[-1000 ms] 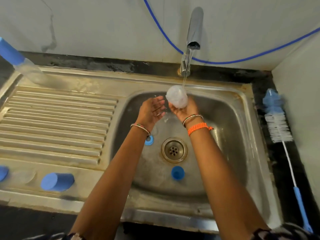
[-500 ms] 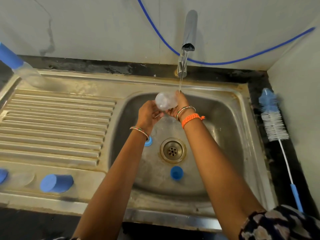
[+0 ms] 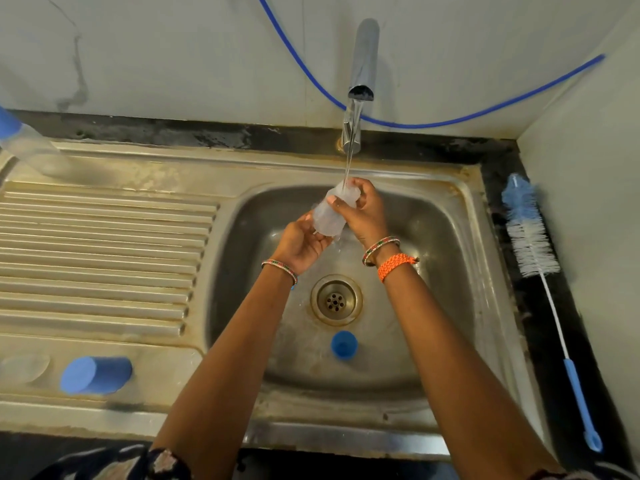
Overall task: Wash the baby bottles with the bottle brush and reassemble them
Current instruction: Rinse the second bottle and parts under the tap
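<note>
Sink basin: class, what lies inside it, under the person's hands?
On the sink basin floor lie the drain and a blue cap. The left forearm covers part of the floor, so anything beneath it cannot be seen.

Dull stained steel sink (image 3: pixel 460 188), glossy chrome tap (image 3: pixel 363 60), translucent plastic bottle (image 3: pixel 329 220), bristly brush (image 3: pixel 530 237)

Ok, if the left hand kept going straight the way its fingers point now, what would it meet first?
The left hand points up and right at the clear bottle and already holds its lower end. Past the bottle it would probably meet the right hand gripping the top, though depth is unclear.
</note>
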Demonstrator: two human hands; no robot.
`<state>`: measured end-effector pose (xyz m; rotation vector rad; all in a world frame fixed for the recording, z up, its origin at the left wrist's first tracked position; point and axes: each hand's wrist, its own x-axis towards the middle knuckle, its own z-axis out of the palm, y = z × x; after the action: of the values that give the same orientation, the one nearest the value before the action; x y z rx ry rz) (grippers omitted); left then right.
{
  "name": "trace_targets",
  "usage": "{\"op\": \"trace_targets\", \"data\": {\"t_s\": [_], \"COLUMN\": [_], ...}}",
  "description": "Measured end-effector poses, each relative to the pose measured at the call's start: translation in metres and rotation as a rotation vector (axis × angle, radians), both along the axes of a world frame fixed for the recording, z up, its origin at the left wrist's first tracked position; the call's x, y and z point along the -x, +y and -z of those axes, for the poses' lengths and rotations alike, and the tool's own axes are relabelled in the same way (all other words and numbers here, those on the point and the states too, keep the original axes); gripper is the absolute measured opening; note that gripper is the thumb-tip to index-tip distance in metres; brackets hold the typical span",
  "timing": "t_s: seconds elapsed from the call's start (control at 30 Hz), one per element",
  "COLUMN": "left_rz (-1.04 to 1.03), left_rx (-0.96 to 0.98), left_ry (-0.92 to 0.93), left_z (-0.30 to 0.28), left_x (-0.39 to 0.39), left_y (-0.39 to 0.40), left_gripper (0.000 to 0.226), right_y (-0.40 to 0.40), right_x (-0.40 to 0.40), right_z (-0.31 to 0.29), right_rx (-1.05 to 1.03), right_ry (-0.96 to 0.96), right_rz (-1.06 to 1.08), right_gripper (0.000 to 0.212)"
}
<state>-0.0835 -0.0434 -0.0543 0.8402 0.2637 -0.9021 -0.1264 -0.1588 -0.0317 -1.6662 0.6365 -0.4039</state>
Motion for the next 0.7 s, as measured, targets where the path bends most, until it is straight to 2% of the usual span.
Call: {"op": "trace_targets", "data": {"t_s": [0.1, 0.23, 0.37, 0.47, 0.57, 0.6, 0.7], "left_rz": [-0.018, -0.052, -0.063, -0.01, 0.039, 0.043, 0.053], "left_rx": [0.023, -0.025, -0.063, -0.192, -0.405, -0.474, -0.588], "left_ry": [-0.037, -0.124, -0.133, -0.165, -0.281, -0.324, -0.367], "left_z": [0.005, 0.011, 0.015, 0.012, 0.017, 0.018, 0.025], "left_x": [0.001, 0.0, -0.004, -0.007, -0.01, -0.01, -0.008], "left_y": [-0.006, -0.004, -0.001, 0.0, 0.007, 0.012, 0.023], "left_gripper": [0.03, 0.026, 0.028, 0.022, 0.024, 0.028, 0.03], "right_y": [0.001, 0.006, 0.015, 0.019, 0.02, 0.021, 0.022], "right_x": [0.003, 0.007, 0.009, 0.008, 0.011, 0.013, 0.018], "right_z": [0.003, 0.006, 0.005, 0.001, 0.003, 0.01, 0.034], "right_rx": [0.103, 0.074, 0.114, 0.22, 0.272, 0.275, 0.261], "right_ry": [-0.04, -0.029, -0.015, -0.033, -0.08, -0.056, 0.174], "right_rz": [-0.045, -0.098, -0.094, -0.057, 0.011, 0.012, -0.039], "right_gripper": [0.041, 0.048, 0.046, 0.047, 0.039, 0.034, 0.029]}}
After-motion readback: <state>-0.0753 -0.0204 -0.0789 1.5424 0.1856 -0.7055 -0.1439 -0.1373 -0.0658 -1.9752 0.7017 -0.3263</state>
